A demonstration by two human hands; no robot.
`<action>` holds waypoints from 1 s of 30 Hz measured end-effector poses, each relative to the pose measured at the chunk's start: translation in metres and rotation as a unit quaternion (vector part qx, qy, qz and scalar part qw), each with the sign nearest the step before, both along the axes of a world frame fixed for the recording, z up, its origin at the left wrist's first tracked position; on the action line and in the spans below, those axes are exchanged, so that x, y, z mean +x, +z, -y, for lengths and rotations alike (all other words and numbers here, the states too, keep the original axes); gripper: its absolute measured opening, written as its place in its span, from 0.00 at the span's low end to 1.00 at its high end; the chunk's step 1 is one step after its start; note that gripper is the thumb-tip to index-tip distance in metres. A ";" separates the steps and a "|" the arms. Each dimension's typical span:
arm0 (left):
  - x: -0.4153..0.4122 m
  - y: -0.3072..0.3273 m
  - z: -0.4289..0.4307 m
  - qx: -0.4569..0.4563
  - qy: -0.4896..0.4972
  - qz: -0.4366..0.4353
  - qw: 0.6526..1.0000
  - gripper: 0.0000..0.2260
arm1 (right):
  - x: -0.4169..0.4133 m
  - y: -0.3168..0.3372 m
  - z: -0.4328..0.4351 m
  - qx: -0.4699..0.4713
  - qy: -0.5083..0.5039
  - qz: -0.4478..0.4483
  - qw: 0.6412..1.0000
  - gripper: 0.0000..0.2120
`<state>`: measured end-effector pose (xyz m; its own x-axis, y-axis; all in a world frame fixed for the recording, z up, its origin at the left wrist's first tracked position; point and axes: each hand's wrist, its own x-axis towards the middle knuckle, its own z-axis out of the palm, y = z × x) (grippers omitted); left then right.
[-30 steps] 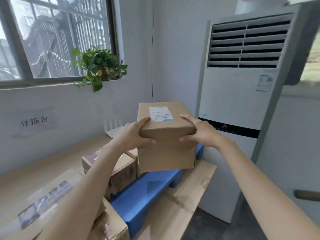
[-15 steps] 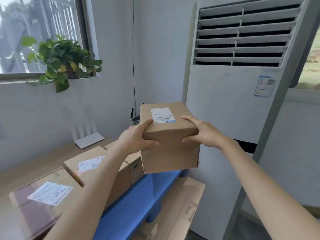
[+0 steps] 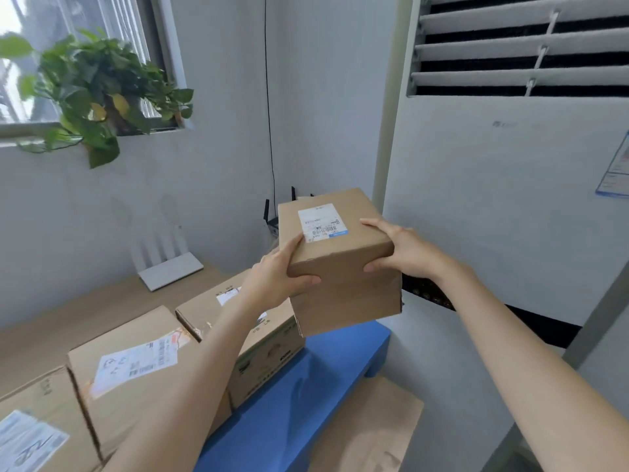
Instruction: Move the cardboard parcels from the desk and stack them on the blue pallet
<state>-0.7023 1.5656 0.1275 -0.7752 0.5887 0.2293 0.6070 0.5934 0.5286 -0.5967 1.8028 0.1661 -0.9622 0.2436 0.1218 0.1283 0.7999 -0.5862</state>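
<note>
Grey wall (image 3: pixel 211 185), plant (image 3: pixel 98 93) upper left. Both hands, left (image 3: pixel 275 277) and right (image 3: pixel 405 250), clasp parcel (image 3: pixel 340 264) at frame centre, held above pallet (image 3: pixel 306 396); three boxes (image 3: pixel 136 369) lower left on pallet.

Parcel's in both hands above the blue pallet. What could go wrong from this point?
1. The left hand and right hand grip the parcel only near its upper front edge, and it hangs tilted; it might slip.
2. The bare strip of blue pallet beside the neighbouring box looks narrow, so the parcel could overhang or tip off.
3. The air conditioner stands close on the right; a knock seems possible.
</note>
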 end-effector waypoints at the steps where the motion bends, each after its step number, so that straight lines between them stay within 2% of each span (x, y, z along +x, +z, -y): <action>1: -0.006 -0.005 -0.007 0.007 0.005 0.008 1.000 0.39 | -0.011 -0.002 -0.008 -0.001 0.006 0.004 1.000 0.44; 8: -0.048 -0.042 -0.051 0.062 0.061 0.068 0.994 0.38 | -0.095 -0.008 -0.061 0.040 0.076 0.023 0.996 0.45; 13: -0.069 -0.067 -0.079 0.043 0.105 0.077 0.991 0.38 | -0.149 -0.026 -0.090 0.056 0.114 0.055 0.990 0.47; 20: -0.085 -0.109 -0.094 -0.030 0.180 0.050 0.982 0.37 | -0.200 -0.077 -0.102 0.055 0.169 0.108 0.978 0.46; 24: -0.095 -0.130 -0.102 -0.110 0.218 0.042 0.969 0.37 | -0.220 -0.106 -0.105 0.044 0.174 0.115 0.977 0.44; 30: -0.097 -0.150 -0.115 -0.170 0.235 0.038 0.956 0.36 | -0.231 -0.147 -0.111 0.015 0.179 0.138 0.974 0.43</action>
